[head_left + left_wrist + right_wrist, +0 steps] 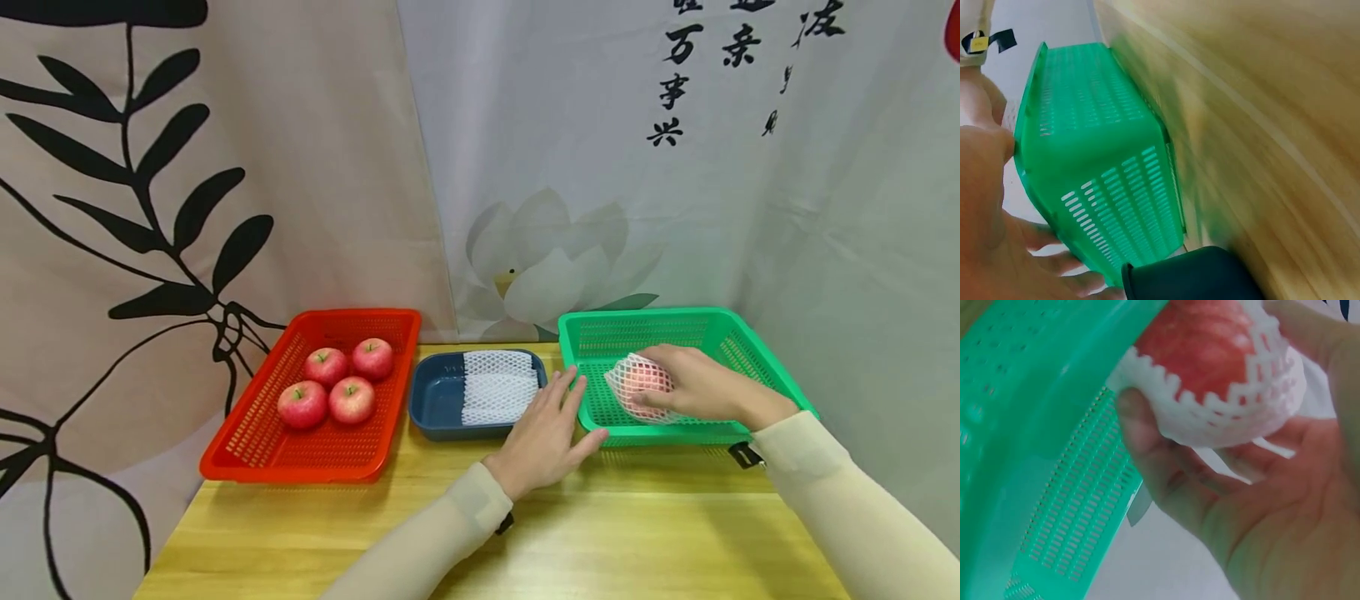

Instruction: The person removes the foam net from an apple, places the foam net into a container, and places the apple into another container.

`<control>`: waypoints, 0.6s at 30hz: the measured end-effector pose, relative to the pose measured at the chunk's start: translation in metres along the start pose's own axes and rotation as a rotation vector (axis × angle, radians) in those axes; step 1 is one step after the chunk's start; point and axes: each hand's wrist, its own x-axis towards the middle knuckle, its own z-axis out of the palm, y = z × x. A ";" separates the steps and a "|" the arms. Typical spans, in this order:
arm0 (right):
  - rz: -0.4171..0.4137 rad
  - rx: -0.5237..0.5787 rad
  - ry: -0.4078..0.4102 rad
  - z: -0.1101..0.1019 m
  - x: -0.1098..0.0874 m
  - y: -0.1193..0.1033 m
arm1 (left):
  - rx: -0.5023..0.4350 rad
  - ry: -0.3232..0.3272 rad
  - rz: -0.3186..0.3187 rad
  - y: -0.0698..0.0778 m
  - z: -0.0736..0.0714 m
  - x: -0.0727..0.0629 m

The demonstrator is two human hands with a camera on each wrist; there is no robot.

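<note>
My right hand (701, 383) grips an apple in a white foam net (641, 388) inside the green basket (765, 354). The right wrist view shows the fingers and thumb curled round the netted apple (1210, 369), its red skin bare at one end. My left hand (543, 437) is spread with straight fingers and holds nothing. It hovers between the blue tray (437, 392) and the green basket, fingertips close by the basket's left rim. White foam nets (498, 387) lie flat in the right part of the blue tray.
At the left, a red basket (255, 437) contains several unwrapped apples (352, 400). All the containers stand on a wooden table (600, 533) in front of a printed curtain (525, 125), red basket left, tray in the middle, green basket right.
</note>
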 end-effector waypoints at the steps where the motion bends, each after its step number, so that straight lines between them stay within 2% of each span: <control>1: 0.011 0.004 0.015 0.002 0.000 -0.002 | 0.000 -0.001 0.005 0.000 0.000 -0.001; 11: 0.084 0.057 0.143 0.025 -0.006 -0.017 | 0.029 0.047 0.058 -0.006 -0.002 -0.019; 18: 0.106 0.141 0.217 0.033 -0.007 -0.031 | 0.045 0.068 0.061 -0.011 -0.017 -0.033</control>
